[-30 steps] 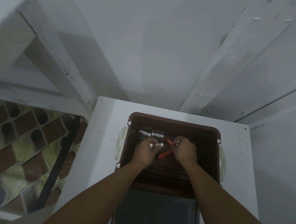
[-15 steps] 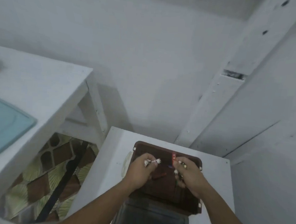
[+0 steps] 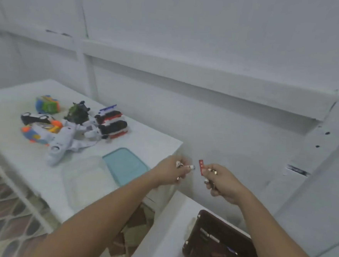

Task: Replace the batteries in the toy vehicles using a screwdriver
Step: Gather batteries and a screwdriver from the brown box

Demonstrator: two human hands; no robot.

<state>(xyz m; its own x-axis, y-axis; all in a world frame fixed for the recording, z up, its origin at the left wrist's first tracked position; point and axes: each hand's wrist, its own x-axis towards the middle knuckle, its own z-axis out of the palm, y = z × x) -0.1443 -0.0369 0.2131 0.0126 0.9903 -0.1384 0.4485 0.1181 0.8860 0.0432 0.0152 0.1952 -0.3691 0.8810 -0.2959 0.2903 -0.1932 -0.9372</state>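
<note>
My left hand (image 3: 172, 171) grips a few small batteries (image 3: 188, 167), their white ends poking out past the fingers. My right hand (image 3: 222, 181) holds more batteries and a red-handled screwdriver (image 3: 201, 166), whose red end sticks up. Both hands hang in the air between two white tables. Several toy vehicles (image 3: 74, 125) lie in a heap on the far left of the white table (image 3: 149, 139): cars, a white plane, a red and black truck. The brown box (image 3: 199, 236) I took these from sits at the lower right, with more batteries inside.
A teal lid (image 3: 125, 165) and a clear plastic container (image 3: 86, 182) lie on the white table near its right edge. A patterned tile floor (image 3: 2, 207) shows below the tables. White walls and a shelf beam close off the back.
My view has swung left and up from the brown box to the table with the toys. Both hands have lifted out of the box, carrying the batteries and screwdriver.
</note>
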